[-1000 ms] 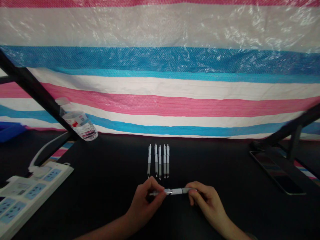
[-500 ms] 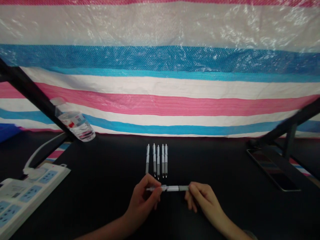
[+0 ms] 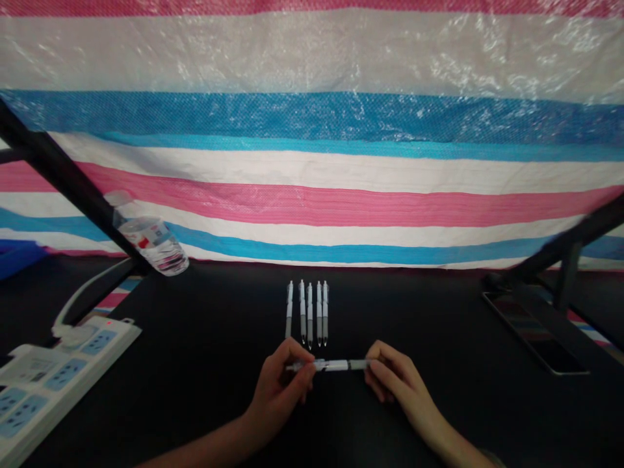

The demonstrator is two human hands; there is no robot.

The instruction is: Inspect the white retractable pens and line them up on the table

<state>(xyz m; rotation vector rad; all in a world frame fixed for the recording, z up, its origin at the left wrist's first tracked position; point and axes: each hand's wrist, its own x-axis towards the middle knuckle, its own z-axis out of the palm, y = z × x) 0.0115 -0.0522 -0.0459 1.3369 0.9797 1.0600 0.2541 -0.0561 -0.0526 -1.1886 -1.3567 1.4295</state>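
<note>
A white and grey pen point(image 3: 335, 365) lies crosswise between my two hands, just above the black table point(image 3: 439, 403). My left hand point(image 3: 281, 390) pinches its left end with fingers curled. On the right end my right hand point(image 3: 397, 382) closes its fingertips around the grey grip. Just beyond the held pen, a row of several matching pens point(image 3: 310, 312) lies side by side, pointing toward me.
A tilted plastic water bottle point(image 3: 149, 235) rests by a black bar at the left. A white power strip point(image 3: 46, 377) sits at the near left. A dark phone point(image 3: 533, 333) lies at the right. A striped tarp point(image 3: 312, 162) hangs behind.
Both hands and the held pen have shifted slightly away from me, toward the row of pens. The grip on the pen is unchanged.
</note>
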